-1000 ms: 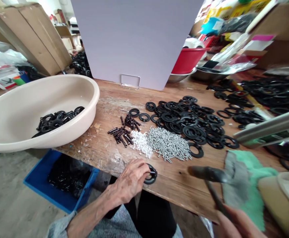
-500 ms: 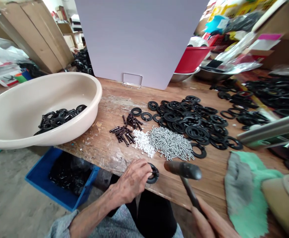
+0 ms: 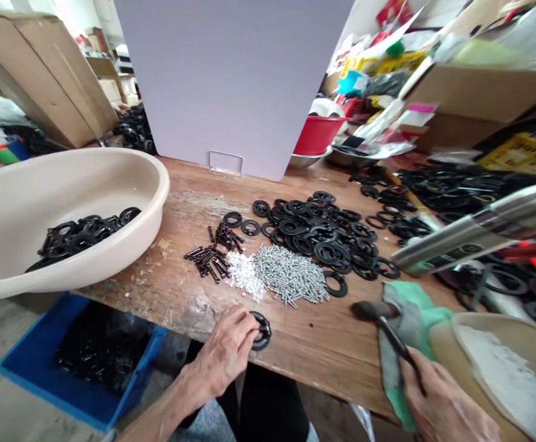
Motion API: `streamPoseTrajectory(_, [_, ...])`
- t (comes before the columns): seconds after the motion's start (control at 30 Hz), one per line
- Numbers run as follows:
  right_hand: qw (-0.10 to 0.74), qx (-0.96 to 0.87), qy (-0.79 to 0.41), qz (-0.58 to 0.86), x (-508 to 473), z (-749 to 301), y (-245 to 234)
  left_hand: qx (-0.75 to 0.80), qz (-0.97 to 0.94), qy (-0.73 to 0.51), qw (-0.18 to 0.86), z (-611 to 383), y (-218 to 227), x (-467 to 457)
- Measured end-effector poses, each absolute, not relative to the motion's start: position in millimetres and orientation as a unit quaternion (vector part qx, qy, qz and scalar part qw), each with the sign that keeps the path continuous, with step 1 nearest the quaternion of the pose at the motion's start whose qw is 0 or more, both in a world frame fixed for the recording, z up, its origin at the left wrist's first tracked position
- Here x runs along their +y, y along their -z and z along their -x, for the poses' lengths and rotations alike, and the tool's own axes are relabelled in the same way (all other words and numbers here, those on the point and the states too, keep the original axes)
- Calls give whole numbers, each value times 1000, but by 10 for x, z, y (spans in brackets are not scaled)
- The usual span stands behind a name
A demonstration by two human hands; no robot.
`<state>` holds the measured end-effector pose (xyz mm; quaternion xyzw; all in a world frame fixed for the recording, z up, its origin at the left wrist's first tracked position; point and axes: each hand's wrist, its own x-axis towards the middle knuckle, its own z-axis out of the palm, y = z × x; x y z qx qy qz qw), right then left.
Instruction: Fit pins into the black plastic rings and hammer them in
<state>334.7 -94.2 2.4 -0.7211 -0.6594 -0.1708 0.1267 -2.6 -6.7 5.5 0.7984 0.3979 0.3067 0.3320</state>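
Near the front edge of the wooden table, my left hand (image 3: 231, 344) pinches a black ring (image 3: 264, 341), its fingers closed on the ring's left side. My right hand (image 3: 445, 396) grips the dark handle of a hammer (image 3: 373, 310), whose head rests at or just over a green-grey cloth (image 3: 403, 307). Beyond the held ring lie small silver pins (image 3: 293, 276), white bits (image 3: 245, 274) and dark glossy rods (image 3: 210, 261). A heap of black rings (image 3: 314, 230) spreads behind them.
A large cream basin (image 3: 163, 209) with black parts stands at the left. Below it on the floor sits a blue crate (image 3: 129, 399). A tub of white material (image 3: 461, 331) and a shiny metal cylinder (image 3: 484, 230) are at the right. A pale board (image 3: 221, 80) stands at the back.
My right hand has carried the hammer to the right, away from the ring and over to the cloth. My left hand keeps its hold on the ring. The view has turned right.
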Motion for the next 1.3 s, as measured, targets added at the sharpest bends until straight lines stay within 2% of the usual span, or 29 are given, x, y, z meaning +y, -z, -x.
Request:
streamPoseTrajectory(0.07, [76,-661,248,704,-842,-3215,-88,397,-799,-307,331,26,-47,-73])
streamPoseTrajectory(0.1, [78,-666,270,691,-778,-3094,-123,397,-799,-307,332,26,-46,-77])
streamPoseTrajectory(0.17, [150,-691,236,667,-625,-2794,-175,400,-798,-303,335,25,-52,-87])
streamPoseTrajectory(0.23, [253,-721,126,632,-454,-2489,-185,405,-795,-298,339,22,-62,-94])
streamPoseTrajectory(0.3, [304,-728,64,611,-287,-2246,-156,408,-792,-297,344,17,-69,-95])
streamPoseTrajectory(0.6, [253,-778,47,574,-3,-2095,-5,407,-782,-311,356,-4,-60,-81])
streamPoseTrajectory(0.97, [308,-718,16,624,-45,-2178,-92,417,-767,-322,365,-9,-93,-80])
streamPoseTrajectory(1.17, [361,-699,8,617,-237,-2177,-145,461,-696,-324,445,23,-258,-69])
streamPoseTrajectory(1.3, [314,-725,25,612,-379,-2188,-36,470,-611,-320,551,24,-310,-60])
